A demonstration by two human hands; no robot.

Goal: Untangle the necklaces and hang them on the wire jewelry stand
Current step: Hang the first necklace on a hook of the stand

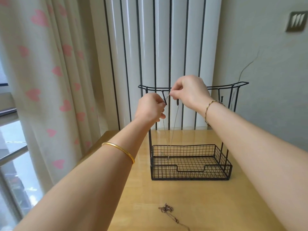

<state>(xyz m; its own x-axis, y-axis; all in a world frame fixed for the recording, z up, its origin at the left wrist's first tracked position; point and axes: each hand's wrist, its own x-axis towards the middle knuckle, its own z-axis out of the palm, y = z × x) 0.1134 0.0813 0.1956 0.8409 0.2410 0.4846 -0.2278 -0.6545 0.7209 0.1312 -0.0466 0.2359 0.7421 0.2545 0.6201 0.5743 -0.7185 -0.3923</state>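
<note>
**Two hands hold a necklace at the stand**

The left hand (150,107) and the right hand (188,92) each pinch the thin silver necklace (173,130) up by a hook (165,99) on the black wire stand (166,172). Its loop hangs down to the basket. A second necklace (166,209) lies bunched on the near table (216,205).

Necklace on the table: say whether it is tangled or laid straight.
Tangled: the necklace lies clumped on the table, one end trailing.

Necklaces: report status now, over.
Left hand and right hand pinching silver necklace up at stand hooks. Second necklace bunched on table. Nothing in the way.
</note>
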